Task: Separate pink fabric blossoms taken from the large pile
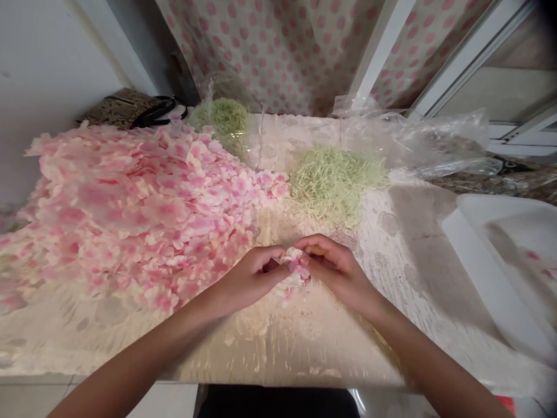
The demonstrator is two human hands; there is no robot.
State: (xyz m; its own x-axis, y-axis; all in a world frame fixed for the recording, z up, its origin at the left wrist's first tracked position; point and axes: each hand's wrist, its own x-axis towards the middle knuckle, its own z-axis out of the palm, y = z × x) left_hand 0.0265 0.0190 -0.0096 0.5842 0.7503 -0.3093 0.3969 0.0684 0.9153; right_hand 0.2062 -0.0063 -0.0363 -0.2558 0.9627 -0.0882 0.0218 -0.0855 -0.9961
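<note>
While nearly closed, both hands' fingers pinching a small bunch of pink petals

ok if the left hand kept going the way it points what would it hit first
The left hand points straight into the small bunch of pink petals held between both hands, so that comes first. Just beyond it seems to be the right hand, though depth is hard to judge.

Tiny bunch of pale pink-and-white fabric petals was pinched up between the left hand and right hand, all crinkly, with a few bits poking out underneath.
</note>
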